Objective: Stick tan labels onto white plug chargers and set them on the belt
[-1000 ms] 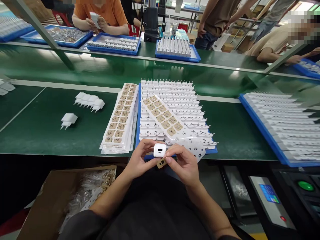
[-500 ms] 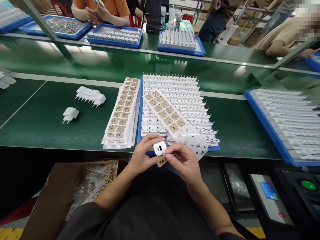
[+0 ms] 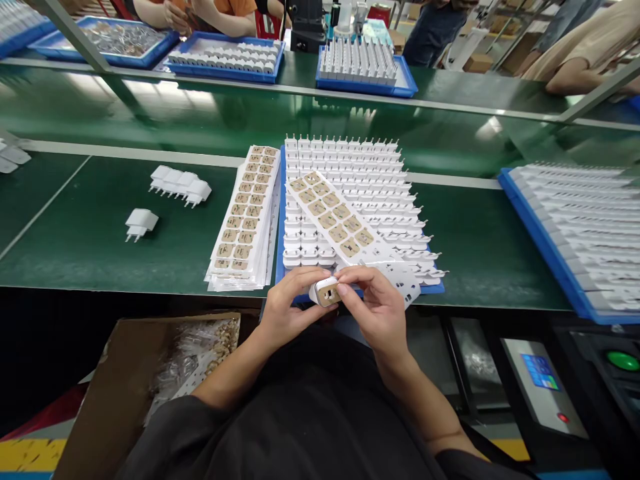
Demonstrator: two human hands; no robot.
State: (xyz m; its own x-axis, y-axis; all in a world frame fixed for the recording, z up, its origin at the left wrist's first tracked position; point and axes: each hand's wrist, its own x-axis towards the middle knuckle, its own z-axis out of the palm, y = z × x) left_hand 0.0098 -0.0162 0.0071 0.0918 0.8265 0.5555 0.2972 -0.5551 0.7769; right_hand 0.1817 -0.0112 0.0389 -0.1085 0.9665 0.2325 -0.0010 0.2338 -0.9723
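My left hand [image 3: 291,308] grips a white plug charger between thumb and fingers, its port face turned up towards me. A brown sticker [image 3: 327,295] with small cutouts lies over that face. At its right edge, my right hand [image 3: 374,308] is closed, with thumb and forefinger on the sticker and the charger's side. Just beyond my hands, a partly used sheet of brown stickers [image 3: 333,215] lies slanted across rows of white chargers [image 3: 350,160] in a blue tray [image 3: 281,220]. To its left is a stack of sticker sheets [image 3: 240,213].
Several white chargers [image 3: 180,185] and a single charger [image 3: 141,223] sit on the green bench [image 3: 90,260]. Another filled blue tray [image 3: 545,250] is at right. Below left stands a cardboard box [image 3: 120,387] of scraps. Across the bench, a co-worker's hands [image 3: 183,15] are busy.
The brown sticker, held below the charger in my right hand before, now covers the charger's port face. My right hand has moved up slightly against the charger.
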